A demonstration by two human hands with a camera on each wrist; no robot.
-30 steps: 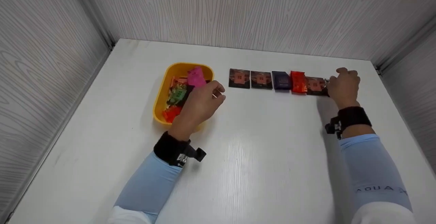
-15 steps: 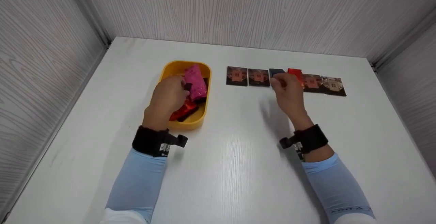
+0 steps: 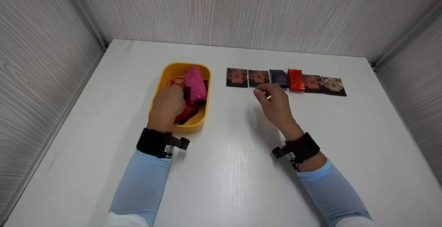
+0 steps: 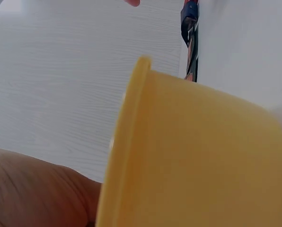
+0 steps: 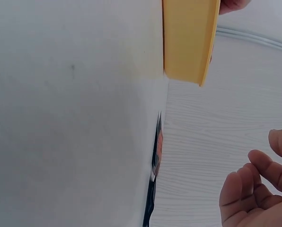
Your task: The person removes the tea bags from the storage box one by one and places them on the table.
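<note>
My left hand [image 3: 166,104] reaches down into a yellow plastic bin [image 3: 189,129], knuckles up, its fingertips hidden among the packets. Beside its fingers are a dark packet [image 3: 186,92], a shiny pink packet [image 3: 195,84] and a red packet [image 3: 189,110]. In the left wrist view the bin's wall [image 4: 202,151] hides the fingers. My right hand [image 3: 275,104] hovers over the table just in front of a row of small packets, nearest a dark square packet [image 3: 259,77] and a dark blue packet [image 3: 279,78]. Its fingers [image 5: 234,191] are loosely curled with nothing between them.
Farther right in the row lie a red packet [image 3: 296,79], a dark square packet with a pink label [image 3: 313,83] and one with a pale label [image 3: 334,85]. Another dark square packet [image 3: 237,77] starts the row at left. Grey wood-grain walls [image 3: 221,13] enclose the white table [image 3: 228,171].
My right hand has come left from the row's far end, leaving the pale-labelled packet in view there. My left hand has gone from the bin's right rim down into its left side.
</note>
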